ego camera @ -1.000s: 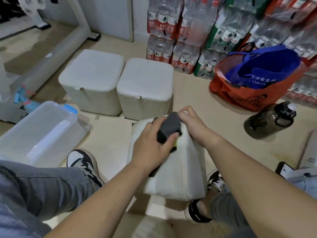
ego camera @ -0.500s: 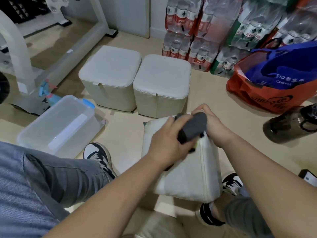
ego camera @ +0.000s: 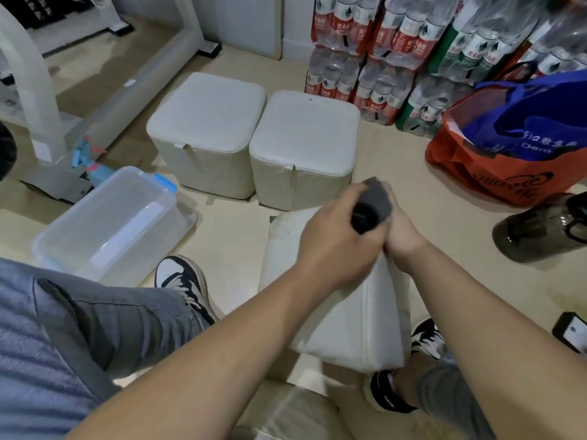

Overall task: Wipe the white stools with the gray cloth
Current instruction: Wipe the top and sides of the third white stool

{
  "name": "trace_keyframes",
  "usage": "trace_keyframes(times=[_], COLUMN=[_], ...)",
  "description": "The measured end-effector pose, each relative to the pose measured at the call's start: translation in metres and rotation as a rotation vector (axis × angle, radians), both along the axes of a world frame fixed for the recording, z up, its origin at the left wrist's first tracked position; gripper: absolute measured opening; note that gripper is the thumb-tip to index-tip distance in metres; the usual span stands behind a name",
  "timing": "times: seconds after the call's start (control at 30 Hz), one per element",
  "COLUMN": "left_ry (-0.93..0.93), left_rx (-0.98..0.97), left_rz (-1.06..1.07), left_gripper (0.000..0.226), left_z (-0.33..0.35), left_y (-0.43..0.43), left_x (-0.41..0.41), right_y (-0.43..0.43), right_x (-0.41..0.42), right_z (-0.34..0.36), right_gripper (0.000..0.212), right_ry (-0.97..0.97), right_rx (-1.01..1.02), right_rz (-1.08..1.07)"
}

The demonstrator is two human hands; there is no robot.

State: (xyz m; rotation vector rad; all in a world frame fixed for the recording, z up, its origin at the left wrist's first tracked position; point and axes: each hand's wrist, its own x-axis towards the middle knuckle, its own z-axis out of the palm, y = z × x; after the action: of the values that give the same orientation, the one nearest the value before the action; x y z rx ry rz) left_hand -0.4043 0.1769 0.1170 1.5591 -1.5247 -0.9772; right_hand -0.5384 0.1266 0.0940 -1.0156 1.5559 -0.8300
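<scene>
**Head view: gray cloth wadded at the top edge of a tipped stool**

Underfoot, beige floor (ego camera: 235, 236) across the room. Against the far wall, stacked packs of bottled water (ego camera: 381, 42) with red and green labels. At right, an orange bag (ego camera: 495, 179) with a blue bag (ego camera: 533, 122) stuffed inside. Mid-floor, a left upright stool (ego camera: 206, 112) and a right upright stool (ego camera: 305, 131), both white, touching side by side. Just nearer, a tipped stool (ego camera: 349, 319), also white, leaning between two black-and-white shoes. At left, a clear plastic bin (ego camera: 111, 223), lid on, with a blue clasp. At the right edge, a dark jug (ego camera: 533, 230) lying on its side.

From the bottom of the view, two bare forearms reaching forward and meeting at the tipped stool's upper edge. Left hand (ego camera: 336, 239) knuckles up, fingers and thumb curled tight round the gray cloth (ego camera: 376, 198), wadded into a roll and poking out above the fist. Right hand (ego camera: 401, 233) just behind, touching the left, set at the stool's top edge. Fingers mostly hidden by cloth and fist, so cannot tell whether gripping or lying flat. Cannot tell either whether the cloth touches the stool.
</scene>
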Motion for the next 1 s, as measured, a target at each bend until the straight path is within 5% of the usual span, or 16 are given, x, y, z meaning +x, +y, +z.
trace_keyframes(times=[0.13, 0.4, 0.5, 0.67, 0.8, 0.9, 1.0], left_ry=[-0.136, -0.290, -0.352, -0.167, -0.102, -0.208, -0.208], left_rx=[-0.117, 0.228, 0.335, 0.304, 0.103, 0.019, 0.093], left_rz=[-0.019, 0.181, 0.233, 0.234, 0.011, 0.086, 0.122], left_gripper=[0.051, 0.053, 0.056, 0.038, 0.046, 0.063, 0.071], left_z=[-0.009, -0.067, -0.091, -0.048, 0.019, 0.025, 0.022], left_y=[-0.015, -0.036, 0.005, 0.039, 0.029, 0.009, 0.000], left_x=[0.009, 0.086, 0.098, 0.056, 0.012, 0.019, 0.038], right_y=[0.004, 0.006, 0.000, -0.012, -0.024, -0.023, -0.019], right_x=[-0.002, -0.002, -0.007, -0.003, 0.009, 0.018, 0.017], right_z=[-0.001, 0.004, -0.001, 0.002, 0.004, 0.010, 0.009], right_gripper=[0.037, 0.021, 0.029, 0.045, 0.091, 0.068, 0.053], right_ry=[0.005, 0.090, 0.109, 0.211, 0.162, -0.029, 0.019], right_rx=[-0.004, -0.025, -0.001, 0.061, 0.148, 0.206, 0.171], right_rz=[0.042, 0.063, -0.067, -0.130, -0.103, -0.010, 0.089])
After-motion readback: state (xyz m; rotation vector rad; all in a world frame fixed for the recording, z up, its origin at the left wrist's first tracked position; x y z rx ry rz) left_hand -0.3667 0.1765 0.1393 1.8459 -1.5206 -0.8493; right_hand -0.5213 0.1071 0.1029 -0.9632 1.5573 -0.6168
